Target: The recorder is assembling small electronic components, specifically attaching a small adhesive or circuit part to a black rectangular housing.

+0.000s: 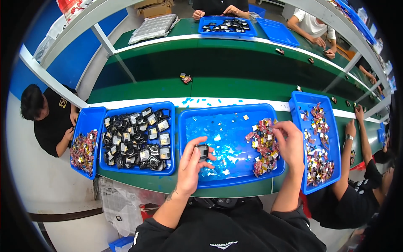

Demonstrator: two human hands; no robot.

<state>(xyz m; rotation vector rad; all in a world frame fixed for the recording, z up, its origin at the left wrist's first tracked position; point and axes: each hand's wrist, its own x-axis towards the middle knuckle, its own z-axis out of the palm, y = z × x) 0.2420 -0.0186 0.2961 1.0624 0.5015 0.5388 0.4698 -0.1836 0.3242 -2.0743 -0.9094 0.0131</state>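
A worker at a green assembly-line surface [218,75] holds a small black device [202,151] in the left hand [191,164], fingers clasped around it, above the near edge of a blue tray [228,180] directly in front. The right hand [289,140] reaches into a heap of small pink-and-yellow wrapped parts [262,147] at the tray's right side, fingers pinched among them; whether they grip one cannot be told. To the left sits a tray of black devices [136,138]; to the right, another tray of wrapped parts [317,147]. A neighbouring person's arm [348,164] rests beside it.
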